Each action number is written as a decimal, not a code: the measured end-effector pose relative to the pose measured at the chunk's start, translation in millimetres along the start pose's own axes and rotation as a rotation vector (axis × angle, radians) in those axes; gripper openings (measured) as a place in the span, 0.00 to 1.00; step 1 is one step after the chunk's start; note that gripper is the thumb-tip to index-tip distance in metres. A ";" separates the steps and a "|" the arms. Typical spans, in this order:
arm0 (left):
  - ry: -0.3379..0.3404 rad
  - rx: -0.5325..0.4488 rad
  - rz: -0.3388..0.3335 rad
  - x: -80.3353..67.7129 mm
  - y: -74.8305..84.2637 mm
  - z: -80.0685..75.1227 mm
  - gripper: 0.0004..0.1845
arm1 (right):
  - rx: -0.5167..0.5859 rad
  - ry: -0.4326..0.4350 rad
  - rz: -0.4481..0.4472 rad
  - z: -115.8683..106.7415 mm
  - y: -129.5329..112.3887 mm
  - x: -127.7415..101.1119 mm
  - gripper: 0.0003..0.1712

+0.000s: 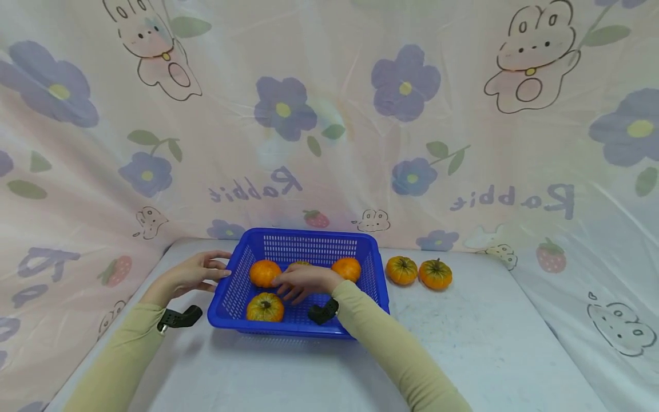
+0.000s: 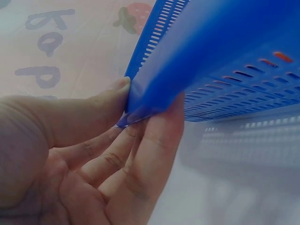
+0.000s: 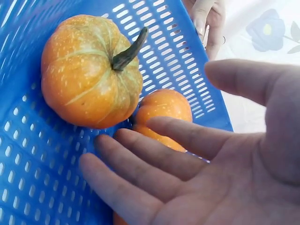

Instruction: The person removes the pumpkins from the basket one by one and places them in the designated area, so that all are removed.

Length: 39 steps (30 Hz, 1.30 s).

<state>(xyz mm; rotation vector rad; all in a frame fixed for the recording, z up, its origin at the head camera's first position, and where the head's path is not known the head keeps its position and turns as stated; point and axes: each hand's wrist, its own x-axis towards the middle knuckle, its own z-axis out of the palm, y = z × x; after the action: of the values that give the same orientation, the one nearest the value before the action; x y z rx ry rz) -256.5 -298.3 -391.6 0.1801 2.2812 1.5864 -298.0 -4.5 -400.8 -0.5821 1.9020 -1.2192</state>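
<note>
1. Right now, your left hand [image 1: 193, 273] pinches the left rim of the blue perforated plastic basket [image 1: 242, 286], thumb on top and fingers [image 2: 140, 154] underneath, as the left wrist view shows.
2. Your right hand [image 1: 304, 281] reaches inside the basket, fingers straight and spread, holding nothing. It hovers over a small orange pumpkin [image 3: 161, 115] near the basket's left wall.
3. A second, ribbed orange pumpkin with a dark curved stem [image 3: 89, 70] sits just beside it, towards the front of the basket.
4. A third orange pumpkin [image 1: 346, 269] lies near the back right corner. Two more small pumpkins [image 1: 418, 272] rest on the pale grey table [image 1: 463, 355], just right of the basket.
5. Judging by looks, the pumpkins are firm, light and smooth-skinned; cupping one round its body seems safer than lifting by the stem. The basket looks thin and may flex at the rim.
6. A greenish top behind your right hand is mostly hidden. Whether your fingers touch the pumpkin below is unclear.
</note>
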 end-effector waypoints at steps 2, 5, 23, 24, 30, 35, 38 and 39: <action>0.000 0.003 0.001 0.1 0.3 0.0 0.36 | 0.000 -0.008 0.003 -0.2 1.0 1.7 0.24; 0.001 0.008 0.001 0.2 0.7 0.1 0.36 | -0.002 -0.020 0.009 -0.7 2.3 3.7 0.24; -0.004 -0.005 -0.004 -0.1 -0.8 -0.4 0.36 | -0.015 -0.050 0.068 4.9 5.7 10.7 0.23; -0.004 -0.004 -0.005 -0.1 -0.8 -0.3 0.36 | -0.015 -0.053 0.065 5.1 5.9 10.8 0.23; 0.001 -0.001 -0.006 0.2 -1.3 0.8 0.35 | -0.036 -0.083 0.046 5.1 7.8 11.3 0.22; -0.003 0.002 0.000 0.9 -1.7 0.7 0.36 | -0.056 -0.100 0.042 4.5 9.9 13.5 0.21; 0.001 0.004 0.002 0.9 -1.4 0.1 0.36 | -0.053 -0.094 0.042 4.4 10.5 14.6 0.18; 0.005 0.004 -0.002 0.9 -1.4 0.0 0.36 | -0.049 -0.090 0.039 4.5 10.6 14.7 0.17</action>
<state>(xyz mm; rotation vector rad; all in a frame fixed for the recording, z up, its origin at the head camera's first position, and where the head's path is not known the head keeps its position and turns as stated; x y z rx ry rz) -257.2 -298.6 -393.1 0.1752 2.2880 1.5830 -302.6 -13.0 -416.8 -0.6127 1.8637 -1.1055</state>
